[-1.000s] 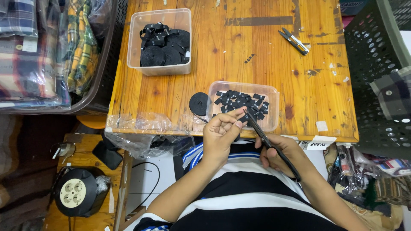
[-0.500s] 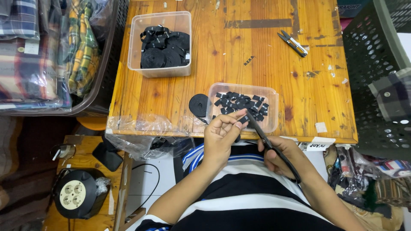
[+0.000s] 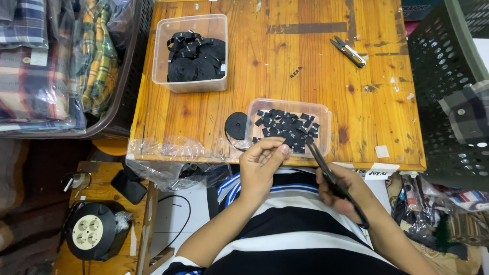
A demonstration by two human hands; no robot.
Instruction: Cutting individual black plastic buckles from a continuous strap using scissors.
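My left hand (image 3: 261, 167) pinches the end of a black ribbon strip at the table's near edge, fingers closed on it beside the shallow clear tray (image 3: 324, 113) of several cut black ribbon pieces (image 3: 287, 128). My right hand (image 3: 342, 189) grips black scissors (image 3: 326, 168), whose blades point up toward the left fingertips and the tray. A black ribbon roll (image 3: 237, 125) lies on the table just left of the tray, a strand running from it toward my left hand.
A deeper clear tub (image 3: 190, 53) of black ribbon rolls stands at the wooden table's (image 3: 285, 61) far left. Small thread snips (image 3: 348, 51) lie far right. A dark perforated basket (image 3: 438, 76) is right, folded plaid cloth (image 3: 46, 66) left, a cable reel (image 3: 89, 233) below.
Both hands have stayed at the near table edge; the scissors have shifted only slightly by the ribbon end. Nothing else moved.
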